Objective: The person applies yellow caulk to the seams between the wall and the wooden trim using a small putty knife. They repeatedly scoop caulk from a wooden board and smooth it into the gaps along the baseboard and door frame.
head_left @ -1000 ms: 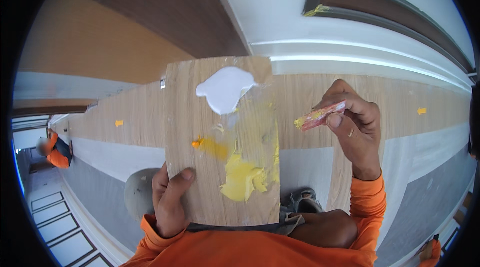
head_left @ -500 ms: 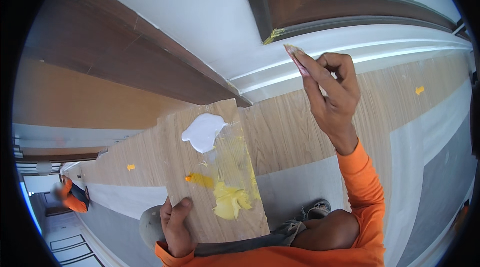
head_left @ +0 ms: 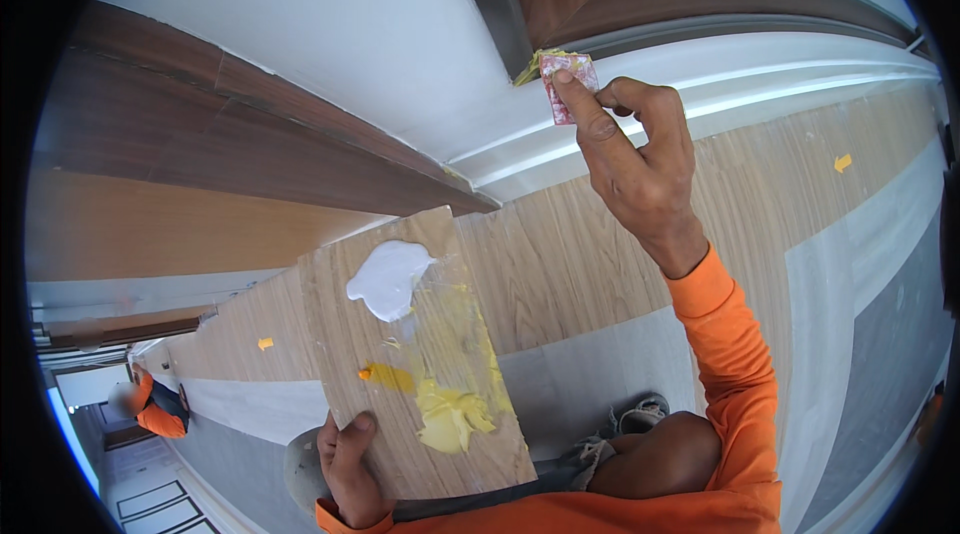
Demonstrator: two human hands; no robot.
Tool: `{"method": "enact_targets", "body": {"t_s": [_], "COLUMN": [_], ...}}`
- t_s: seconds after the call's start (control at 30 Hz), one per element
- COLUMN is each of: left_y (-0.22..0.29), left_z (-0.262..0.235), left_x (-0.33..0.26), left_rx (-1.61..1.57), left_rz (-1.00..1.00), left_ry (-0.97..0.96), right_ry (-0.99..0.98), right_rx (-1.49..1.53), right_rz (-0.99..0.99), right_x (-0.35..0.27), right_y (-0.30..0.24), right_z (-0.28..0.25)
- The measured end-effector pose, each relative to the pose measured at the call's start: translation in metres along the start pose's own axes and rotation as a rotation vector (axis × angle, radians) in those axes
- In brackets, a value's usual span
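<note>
My right hand point(head_left: 645, 159) pinches a small, flat reddish scraper point(head_left: 570, 106) smeared with filler. Its top edge rests at the lower corner of a dark frame point(head_left: 690, 29), where yellow-green filler point(head_left: 527, 72) is spread. With the thumb on top, my left hand point(head_left: 348, 464) grips the near-left edge of a wood-grain board point(head_left: 340, 354). On that board lie a white paste blob point(head_left: 388, 279), a small orange-yellow streak point(head_left: 385, 376) and a heap of pale yellow filler point(head_left: 452, 416). Thin yellow smears run along the board's right side.
White wall with ledged skirting point(head_left: 600, 149) runs below the frame. A brown wooden door frame point(head_left: 250, 114) stands at the left. Orange arrow stickers point(head_left: 842, 164) mark the wood-look floor point(head_left: 560, 274). Another person in orange point(head_left: 160, 404) crouches far left.
My right hand has moved slightly left and up, bringing the scraper to the frame's corner and turning its flat face into view. The board has shifted a little to the left.
</note>
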State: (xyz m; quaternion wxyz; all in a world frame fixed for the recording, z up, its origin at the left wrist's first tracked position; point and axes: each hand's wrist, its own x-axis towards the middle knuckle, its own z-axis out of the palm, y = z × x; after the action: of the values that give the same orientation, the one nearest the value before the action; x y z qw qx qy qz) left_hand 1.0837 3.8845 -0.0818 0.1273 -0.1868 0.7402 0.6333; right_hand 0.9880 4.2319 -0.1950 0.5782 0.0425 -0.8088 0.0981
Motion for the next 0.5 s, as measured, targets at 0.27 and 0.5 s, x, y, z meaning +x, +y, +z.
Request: {"method": "enact_targets", "body": {"t_s": [0.27,0.5], "left_y": [-0.0008,0.0026], "left_z": [0.0000,-0.0013], "left_x": [-0.0020,-0.0020], "left_rx": [0.006,0.002], "left_rz": [0.026,-0.024], "left_ry": [0.008,-0.008], "right_ry": [-0.005,-0.048], "right_rx": [-0.039,-0.070], "right_rz": [-0.020,0.009], "right_x": [0.0008,0.0083], "right_y": [-0.0014,-0.0066], "right_z": [0.0049,-0.0030]}}
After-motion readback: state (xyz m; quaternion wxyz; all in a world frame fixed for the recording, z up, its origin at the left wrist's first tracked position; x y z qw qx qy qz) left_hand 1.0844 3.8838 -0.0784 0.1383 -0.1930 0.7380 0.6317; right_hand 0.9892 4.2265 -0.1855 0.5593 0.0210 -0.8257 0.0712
